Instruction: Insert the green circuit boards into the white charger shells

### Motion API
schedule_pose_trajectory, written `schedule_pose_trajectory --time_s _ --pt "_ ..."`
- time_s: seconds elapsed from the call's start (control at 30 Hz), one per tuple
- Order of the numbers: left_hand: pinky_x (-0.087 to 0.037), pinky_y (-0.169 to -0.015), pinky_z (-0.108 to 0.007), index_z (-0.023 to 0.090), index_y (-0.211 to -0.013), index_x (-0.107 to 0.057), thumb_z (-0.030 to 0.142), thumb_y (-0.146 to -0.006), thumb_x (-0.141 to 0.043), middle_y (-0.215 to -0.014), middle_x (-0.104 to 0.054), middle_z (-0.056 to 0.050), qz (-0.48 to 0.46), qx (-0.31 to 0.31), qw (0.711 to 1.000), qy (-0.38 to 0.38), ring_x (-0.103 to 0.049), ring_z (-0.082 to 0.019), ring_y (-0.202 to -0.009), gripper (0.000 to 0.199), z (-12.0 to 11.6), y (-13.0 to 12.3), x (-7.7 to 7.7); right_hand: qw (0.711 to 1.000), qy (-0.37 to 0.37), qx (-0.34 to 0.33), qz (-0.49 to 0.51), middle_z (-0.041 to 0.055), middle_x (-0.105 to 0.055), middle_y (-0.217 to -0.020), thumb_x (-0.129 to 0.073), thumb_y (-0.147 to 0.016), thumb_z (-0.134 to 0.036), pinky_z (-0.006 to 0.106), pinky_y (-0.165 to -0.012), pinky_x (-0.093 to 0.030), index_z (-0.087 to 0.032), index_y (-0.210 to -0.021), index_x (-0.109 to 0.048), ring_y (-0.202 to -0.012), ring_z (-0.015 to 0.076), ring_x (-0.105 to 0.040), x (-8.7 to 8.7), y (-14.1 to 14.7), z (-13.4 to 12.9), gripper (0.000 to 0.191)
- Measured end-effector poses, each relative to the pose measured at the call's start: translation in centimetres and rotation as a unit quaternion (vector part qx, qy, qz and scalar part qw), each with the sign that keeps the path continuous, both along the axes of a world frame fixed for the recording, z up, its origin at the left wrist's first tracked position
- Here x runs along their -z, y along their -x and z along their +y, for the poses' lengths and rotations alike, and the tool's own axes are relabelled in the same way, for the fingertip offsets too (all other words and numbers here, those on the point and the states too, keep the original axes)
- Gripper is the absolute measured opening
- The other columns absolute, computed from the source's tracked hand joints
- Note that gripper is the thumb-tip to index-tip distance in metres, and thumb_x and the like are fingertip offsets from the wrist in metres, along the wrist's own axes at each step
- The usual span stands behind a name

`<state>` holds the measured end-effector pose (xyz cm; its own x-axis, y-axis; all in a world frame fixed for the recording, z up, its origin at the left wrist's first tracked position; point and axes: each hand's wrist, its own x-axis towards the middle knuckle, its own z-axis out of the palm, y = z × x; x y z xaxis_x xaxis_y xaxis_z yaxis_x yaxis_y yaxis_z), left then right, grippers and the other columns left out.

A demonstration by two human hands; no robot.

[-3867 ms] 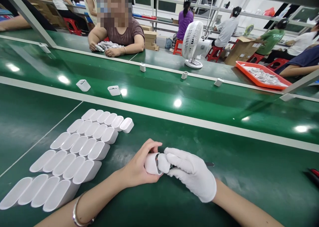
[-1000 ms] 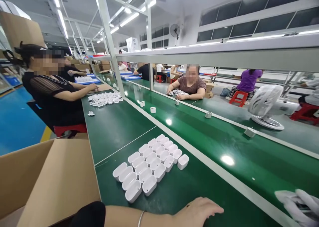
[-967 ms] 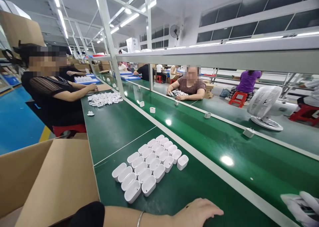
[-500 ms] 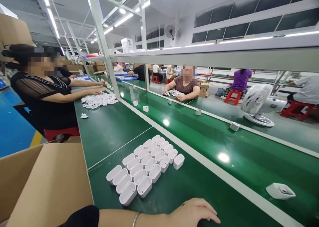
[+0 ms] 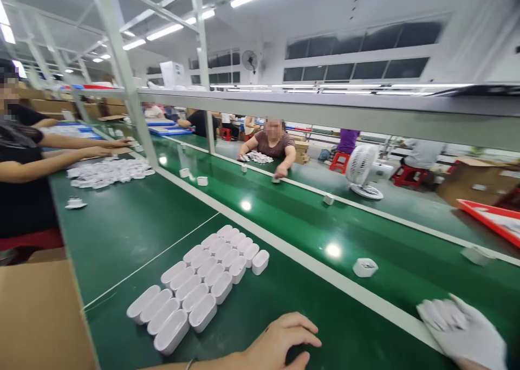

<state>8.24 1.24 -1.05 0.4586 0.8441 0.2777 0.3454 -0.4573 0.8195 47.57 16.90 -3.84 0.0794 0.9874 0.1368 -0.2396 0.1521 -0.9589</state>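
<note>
At the bottom centre my bare left hand (image 5: 284,340) hovers at the green table, fingers apart and slightly bent, with nothing seen in them. Beside it, to the left, stand several rows of white oval plastic housings (image 5: 213,271), open side up and packed close together. On the right is my right hand (image 5: 463,326) in a white glove, over the pale strip at the belt's near edge. Its fingers are curled; what they hold, if anything, is hidden. Past it on the green belt lies a single white housing (image 5: 365,267) with parts showing inside.
A co-worker at the left sits by a pile of white parts (image 5: 109,172). Across the belt another person reaches to a piece there. A white fan (image 5: 363,169), a red tray (image 5: 493,221) and a cardboard box (image 5: 38,310) stand around. A metal shelf frame (image 5: 325,107) crosses above.
The view has turned to the right. My gloved right hand has come into view, and my left hand's fingers are more spread. The person opposite has stretched an arm to the belt.
</note>
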Motion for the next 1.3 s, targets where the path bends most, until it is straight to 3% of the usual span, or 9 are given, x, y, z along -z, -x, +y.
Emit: schedule_pose_trajectory --time_s 0.13,0.27,0.4,0.5,0.67,0.77,0.97,1.13,1.3 --pt "-0.048 -0.098 -0.035 0.022 -0.118 -0.059 0.018 -0.084 -0.053 -0.123 -0.059 -0.010 0.018 -0.076 0.987 -0.141 -0.057 -0.022 -0.114 0.035 -0.3 -1.2 -7.4 0.979 0.062 -0.017 0.191 -0.0009 -0.023 -0.035 -0.049 -0.082 -0.029 0.034 -0.040 -0.034 -0.021 -0.039 -0.024 -0.032 0.0124 -0.033 -0.7 0.1 -0.3 0.051" --pt "-0.041 -0.100 -0.041 0.009 -0.115 -0.062 0.033 -0.083 -0.053 -0.126 -0.057 -0.013 0.030 -0.192 0.896 -0.399 -0.050 -0.028 -0.124 0.041 2.6 -5.6 -21.6 0.970 0.064 -0.047 0.229 -0.0026 -0.023 -0.036 -0.053 -0.079 -0.029 0.030 -0.037 -0.029 -0.020 -0.043 -0.015 -0.032 0.0108 -0.031 -1.5 1.1 -0.8 0.053" --pt "-0.035 -0.062 -0.048 -0.010 -0.041 -0.043 0.025 -0.065 0.016 -0.146 -0.021 -0.019 0.201 -0.296 0.814 -0.457 -0.022 -0.049 -0.120 0.073 8.8 -12.3 -34.4 0.968 0.057 -0.058 0.237 -0.0032 -0.023 -0.036 -0.053 -0.078 -0.029 0.029 -0.037 -0.027 -0.020 -0.046 -0.012 -0.033 0.0101 -0.030 -1.6 1.4 -1.0 0.053" --pt "-0.031 -0.065 -0.052 0.010 -0.028 -0.006 0.031 -0.061 0.015 -0.147 -0.009 -0.021 0.241 -0.337 0.798 -0.438 -0.011 -0.052 -0.123 0.045 12.9 -16.8 -38.7 0.968 0.048 -0.067 0.237 -0.0038 -0.022 -0.036 -0.053 -0.078 -0.030 0.028 -0.036 -0.027 -0.020 -0.046 -0.011 -0.033 0.0099 -0.029 -1.6 1.4 -1.0 0.054" --pt "-0.034 -0.083 -0.055 0.004 -0.034 -0.033 0.055 -0.072 -0.038 -0.139 -0.038 -0.027 0.124 -0.364 0.888 -0.251 -0.021 -0.054 -0.127 0.064 15.2 -20.4 -39.9 0.970 0.024 -0.080 0.230 -0.0049 -0.019 -0.036 -0.053 -0.080 -0.031 0.027 -0.035 -0.024 -0.021 -0.046 -0.011 -0.031 0.0090 -0.027 -1.4 1.6 -0.7 0.055" --pt "-0.038 -0.089 -0.064 -0.002 -0.065 -0.061 0.030 -0.061 -0.078 -0.122 -0.056 -0.029 0.063 -0.370 0.904 -0.206 -0.043 -0.048 -0.122 0.037 15.8 -20.5 -40.8 0.968 0.020 -0.085 0.236 -0.0056 -0.019 -0.036 -0.053 -0.080 -0.031 0.027 -0.034 -0.022 -0.021 -0.046 -0.011 -0.031 0.0084 -0.025 -1.3 1.7 -0.3 0.055" --pt "-0.039 -0.083 -0.067 -0.003 -0.084 -0.062 0.029 -0.059 -0.082 -0.103 -0.060 -0.020 -0.035 -0.352 0.910 -0.217 -0.053 -0.046 -0.113 0.045 16.9 -17.9 -41.8 0.966 0.025 -0.068 0.249 -0.0078 -0.016 -0.038 -0.058 -0.078 -0.031 0.025 -0.033 -0.018 -0.022 -0.046 -0.015 -0.031 0.0072 -0.021 -0.9 2.0 -0.1 0.054" --pt "-0.037 -0.097 -0.059 0.004 -0.121 -0.052 0.029 -0.040 -0.089 -0.103 -0.062 -0.015 -0.145 -0.315 0.872 -0.347 -0.057 -0.039 -0.105 0.092 15.0 -14.1 -35.8 0.967 0.018 -0.046 0.251 -0.0086 -0.016 -0.038 -0.059 -0.078 -0.032 0.023 -0.033 -0.018 -0.022 -0.046 -0.017 -0.030 0.0067 -0.021 -0.8 2.3 0.1 0.053" --pt "-0.042 -0.096 -0.047 0.017 -0.144 -0.025 0.029 -0.060 -0.080 -0.118 -0.060 -0.013 -0.176 -0.370 0.809 -0.422 -0.051 -0.033 -0.111 0.102 14.0 -13.4 -28.4 0.967 0.013 -0.039 0.250 -0.0088 -0.015 -0.038 -0.060 -0.076 -0.032 0.023 -0.032 -0.017 -0.022 -0.047 -0.014 -0.030 0.0059 -0.020 -0.7 2.4 0.1 0.055"
